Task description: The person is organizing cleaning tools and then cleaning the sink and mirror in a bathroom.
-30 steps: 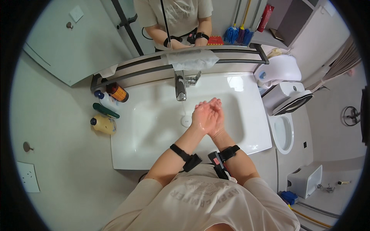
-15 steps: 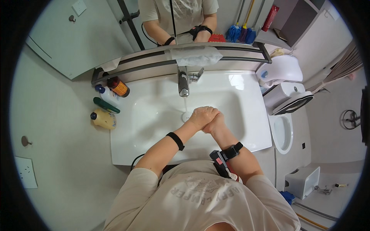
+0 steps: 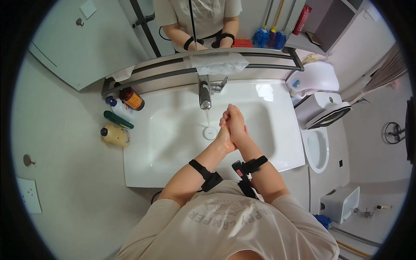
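Note:
Over the white washbasin, my two hands are pressed together, to the right of a thin stream of water from the chrome tap. My right hand lies on top, its fingers curled and pointing toward the tap. Partly covered beneath it, my left hand is wrapped against its palm side; most of its fingers are hidden. The skin looks wet. Black straps with small devices circle both wrists: a left wrist device and a right wrist device.
Left of the basin stand a brown bottle, a white bottle, a green tube and a yellow bottle. A dark towel rail with a white cloth spans behind the tap. A toilet is on the right.
My left hand was on top, clasped over the right. Now the right lies on top, reaching nearer the tap, and the left has slid lower. Both forearms have turned, showing more of the left wrist device.

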Demonstrator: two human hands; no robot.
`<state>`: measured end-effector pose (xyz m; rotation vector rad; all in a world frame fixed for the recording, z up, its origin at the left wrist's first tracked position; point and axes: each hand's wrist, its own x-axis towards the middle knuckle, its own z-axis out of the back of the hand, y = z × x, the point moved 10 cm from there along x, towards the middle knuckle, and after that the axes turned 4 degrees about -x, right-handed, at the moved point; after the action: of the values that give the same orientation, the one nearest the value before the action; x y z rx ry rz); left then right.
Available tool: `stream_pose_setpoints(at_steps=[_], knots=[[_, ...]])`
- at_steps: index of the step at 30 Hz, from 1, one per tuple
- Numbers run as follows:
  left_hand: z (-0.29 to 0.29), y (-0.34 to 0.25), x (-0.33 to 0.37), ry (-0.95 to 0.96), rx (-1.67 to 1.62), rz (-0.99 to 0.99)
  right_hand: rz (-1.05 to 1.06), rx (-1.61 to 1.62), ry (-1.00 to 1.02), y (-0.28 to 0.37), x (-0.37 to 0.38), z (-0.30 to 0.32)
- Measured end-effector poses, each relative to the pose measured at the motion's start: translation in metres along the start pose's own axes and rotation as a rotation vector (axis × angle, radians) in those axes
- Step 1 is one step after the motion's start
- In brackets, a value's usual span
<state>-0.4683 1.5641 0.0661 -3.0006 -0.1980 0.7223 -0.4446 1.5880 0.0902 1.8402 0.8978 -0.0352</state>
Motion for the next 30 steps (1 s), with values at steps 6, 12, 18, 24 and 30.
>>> stream_pose_setpoints(at_steps=[6,12,18,24,30], knots=[[-0.003,0.015,0.003,0.086,0.139,0.252,0.941,-1.039,0.24,0.04,-0.023,-0.007],[-0.008,-0.023,0.01,0.136,0.179,-0.133,0.195,0.093,0.111,0.002,0.001,0.022],[0.004,-0.028,0.013,0.056,0.195,-0.156,-0.073,0.494,0.118,-0.028,-0.015,0.025],[0.054,-0.031,0.025,-0.122,0.176,-0.062,0.808,-1.352,0.321,0.012,-0.051,0.017],[0.007,-0.005,0.007,0.125,0.063,-0.013,1.606,-1.428,0.416,0.051,-0.056,-0.012]])
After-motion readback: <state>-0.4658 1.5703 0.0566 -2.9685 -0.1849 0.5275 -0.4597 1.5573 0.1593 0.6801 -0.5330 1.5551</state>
